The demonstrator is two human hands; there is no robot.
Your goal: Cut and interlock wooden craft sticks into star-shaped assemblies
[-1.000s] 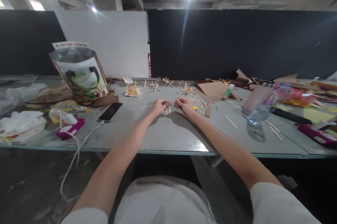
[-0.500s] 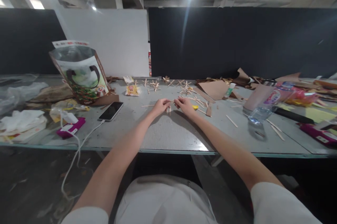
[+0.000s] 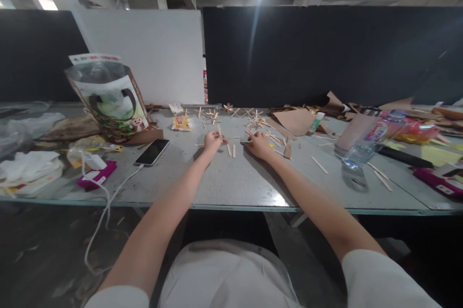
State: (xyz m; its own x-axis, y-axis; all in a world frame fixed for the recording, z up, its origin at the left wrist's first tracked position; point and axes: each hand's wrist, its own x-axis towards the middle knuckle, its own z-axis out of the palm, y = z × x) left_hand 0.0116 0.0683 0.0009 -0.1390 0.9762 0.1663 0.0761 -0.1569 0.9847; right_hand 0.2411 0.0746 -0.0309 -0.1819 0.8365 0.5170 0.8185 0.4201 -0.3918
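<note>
My left hand [image 3: 213, 141] is closed on wooden craft sticks [image 3: 219, 129]; one points up from the fingers, and another reaches out to the right. Just right of that hand, two short stick pieces [image 3: 234, 151] lie side by side on the table. My right hand [image 3: 259, 145] rests low over the tabletop, fingers bent over a slim tool with a dark tip and a bit of yellow [image 3: 271, 144]; the hand covers most of it, so its kind is unclear. Beyond the hands lies a loose pile of craft sticks [image 3: 257, 120].
Star-shaped and crossed stick pieces [image 3: 212, 116] sit at the back. On the left are a phone [image 3: 152, 152] on a white cable, a purple power strip [image 3: 97, 175] and a large printed bag [image 3: 112, 105]. Rightward stand a plastic bottle [image 3: 365, 141], a tumbler [image 3: 356, 129] and cardboard [image 3: 294, 122].
My hands were together over the sticks and have moved apart. The left went left with sticks; the right went right onto the yellow tool. Two short pieces now show on the table.
</note>
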